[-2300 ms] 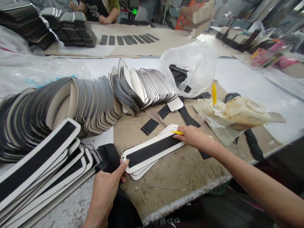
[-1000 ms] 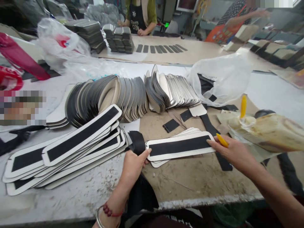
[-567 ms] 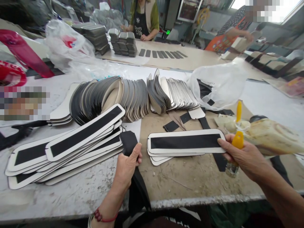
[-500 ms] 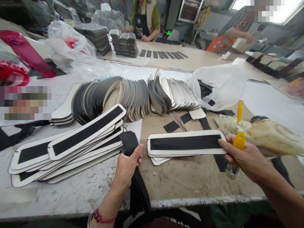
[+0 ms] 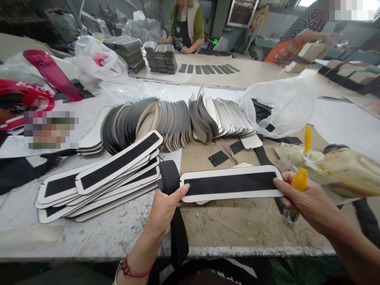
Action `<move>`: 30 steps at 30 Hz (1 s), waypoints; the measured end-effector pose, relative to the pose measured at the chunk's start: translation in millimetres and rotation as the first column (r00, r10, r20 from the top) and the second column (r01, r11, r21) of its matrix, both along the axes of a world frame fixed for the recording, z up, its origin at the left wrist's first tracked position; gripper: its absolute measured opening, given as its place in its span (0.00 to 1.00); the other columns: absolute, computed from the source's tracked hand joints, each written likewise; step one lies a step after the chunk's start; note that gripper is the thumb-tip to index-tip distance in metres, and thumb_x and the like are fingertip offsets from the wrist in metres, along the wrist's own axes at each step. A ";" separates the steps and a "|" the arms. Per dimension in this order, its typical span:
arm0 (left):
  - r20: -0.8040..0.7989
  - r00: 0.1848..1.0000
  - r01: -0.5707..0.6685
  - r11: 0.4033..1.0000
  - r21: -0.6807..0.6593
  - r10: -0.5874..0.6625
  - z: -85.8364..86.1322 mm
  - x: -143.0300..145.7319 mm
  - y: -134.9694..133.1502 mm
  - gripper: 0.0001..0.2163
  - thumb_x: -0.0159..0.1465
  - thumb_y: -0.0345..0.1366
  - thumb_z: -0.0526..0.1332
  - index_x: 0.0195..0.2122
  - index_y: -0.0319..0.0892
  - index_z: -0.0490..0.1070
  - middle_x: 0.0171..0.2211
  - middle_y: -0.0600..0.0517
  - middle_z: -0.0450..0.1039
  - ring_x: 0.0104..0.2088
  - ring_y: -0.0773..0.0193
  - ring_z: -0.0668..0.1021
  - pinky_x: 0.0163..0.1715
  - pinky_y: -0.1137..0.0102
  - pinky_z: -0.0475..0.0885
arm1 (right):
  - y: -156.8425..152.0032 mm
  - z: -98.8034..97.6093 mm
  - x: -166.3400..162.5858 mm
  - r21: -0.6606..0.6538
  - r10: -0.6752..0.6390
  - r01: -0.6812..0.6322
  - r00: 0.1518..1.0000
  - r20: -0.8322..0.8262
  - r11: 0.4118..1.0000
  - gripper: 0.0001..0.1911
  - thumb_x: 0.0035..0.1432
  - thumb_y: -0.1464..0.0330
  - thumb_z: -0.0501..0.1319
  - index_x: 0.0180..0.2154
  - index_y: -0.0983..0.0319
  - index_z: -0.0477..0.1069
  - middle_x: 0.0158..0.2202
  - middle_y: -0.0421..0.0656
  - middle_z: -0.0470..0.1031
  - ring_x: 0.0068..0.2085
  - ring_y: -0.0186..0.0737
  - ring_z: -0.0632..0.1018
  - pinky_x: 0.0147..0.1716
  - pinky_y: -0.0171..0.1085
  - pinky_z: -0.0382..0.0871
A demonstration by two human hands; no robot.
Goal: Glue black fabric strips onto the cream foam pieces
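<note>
A long white panel with rounded ends and a black strip along its middle [image 5: 228, 184] is held level over the table. My left hand [image 5: 166, 206] is closed, its thumb on the panel's left end, and also grips a folded black band [image 5: 170, 176] whose tail hangs past the table edge. My right hand [image 5: 305, 198] pinches the panel's right end between thumb and fingers. That same hand also holds a tool with a yellow handle [image 5: 299, 180]; its lower end is partly hidden. More such panels [image 5: 118, 162] lie in a fanned pile left of my left hand.
Curved pieces [image 5: 142, 122] stand in a long row behind the pile, beside thinner white-edged pieces [image 5: 231, 118]. A plastic bag [image 5: 285, 103] and a glue-stained bundle with a yellow handle [image 5: 341, 170] lie right. Black scraps [image 5: 219, 158] lie mid-table. Two people work across the table.
My left hand has moved right and now has its thumb on the panel's left end. The panel has come off the few pieces beneath it, slightly toward me. The view has shifted a little.
</note>
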State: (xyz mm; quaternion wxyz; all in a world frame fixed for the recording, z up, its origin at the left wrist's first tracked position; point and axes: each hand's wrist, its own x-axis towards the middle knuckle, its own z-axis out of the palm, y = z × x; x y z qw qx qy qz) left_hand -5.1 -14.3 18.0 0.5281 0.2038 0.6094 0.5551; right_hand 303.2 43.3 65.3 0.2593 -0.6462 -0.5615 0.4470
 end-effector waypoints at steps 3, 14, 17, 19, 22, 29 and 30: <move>0.006 1.000 -0.002 1.000 -0.003 0.002 -1.0 0.5 -0.9 0.15 0.46 0.40 0.72 0.31 0.38 0.73 0.24 0.54 0.73 0.22 0.67 0.71 0.19 0.75 0.64 | 1.2 -5.1 -2.4 -0.009 0.012 -0.012 1.000 0.016 1.000 0.21 0.56 0.49 0.58 0.27 0.59 0.59 0.15 0.35 0.62 0.18 0.31 0.60 0.18 0.32 0.53; 0.003 0.999 -0.033 0.997 -0.075 0.034 -7.7 -2.0 -0.2 0.16 0.43 0.41 0.73 0.28 0.38 0.73 0.22 0.56 0.71 0.21 0.69 0.69 0.19 0.74 0.63 | 8.8 -21.6 -9.8 -0.030 0.000 0.003 0.997 0.075 1.000 0.24 0.52 0.48 0.60 0.23 0.60 0.59 0.14 0.34 0.61 0.16 0.29 0.61 0.16 0.30 0.53; 0.003 1.000 -0.023 0.996 -0.091 0.023 -8.8 -2.9 0.1 0.16 0.43 0.41 0.72 0.30 0.37 0.73 0.22 0.55 0.72 0.21 0.67 0.70 0.20 0.73 0.64 | 9.3 -24.6 -11.1 -0.033 -0.019 0.020 0.999 0.027 0.999 0.23 0.51 0.48 0.61 0.25 0.60 0.59 0.15 0.33 0.60 0.16 0.30 0.61 0.16 0.31 0.53; 0.003 1.000 -0.021 0.996 -0.089 0.022 -9.1 -3.2 0.3 0.17 0.43 0.41 0.72 0.30 0.38 0.73 0.23 0.55 0.72 0.21 0.67 0.70 0.20 0.74 0.64 | 9.3 -25.4 -11.8 -0.050 -0.022 0.022 1.000 -0.006 0.999 0.24 0.51 0.47 0.61 0.26 0.60 0.59 0.15 0.33 0.60 0.16 0.30 0.60 0.15 0.31 0.52; 0.009 1.000 -0.013 0.996 -0.088 0.014 -8.6 -3.3 0.3 0.17 0.43 0.41 0.72 0.30 0.38 0.72 0.23 0.55 0.71 0.21 0.68 0.69 0.20 0.74 0.63 | 9.3 -26.3 -12.2 -0.068 -0.008 0.003 0.997 -0.078 0.998 0.23 0.52 0.48 0.61 0.26 0.60 0.58 0.16 0.33 0.59 0.17 0.29 0.59 0.16 0.30 0.51; 0.180 0.984 0.034 0.996 -0.081 -0.019 -4.9 -6.2 -1.7 0.16 0.45 0.39 0.72 0.32 0.39 0.72 0.24 0.56 0.69 0.21 0.72 0.67 0.19 0.77 0.62 | 9.3 -30.1 -11.4 -0.175 -0.031 -0.034 0.934 -0.357 0.984 0.20 0.54 0.53 0.63 0.28 0.61 0.59 0.17 0.31 0.57 0.18 0.27 0.56 0.17 0.29 0.48; 0.230 0.973 0.051 0.995 -0.089 -0.029 -4.4 -7.0 -2.2 0.15 0.46 0.39 0.72 0.32 0.39 0.72 0.23 0.56 0.69 0.20 0.72 0.66 0.19 0.77 0.62 | 9.4 -29.9 -12.0 -0.185 -0.038 -0.040 0.917 -0.398 0.982 0.20 0.54 0.54 0.63 0.28 0.61 0.59 0.17 0.31 0.57 0.18 0.27 0.56 0.18 0.29 0.48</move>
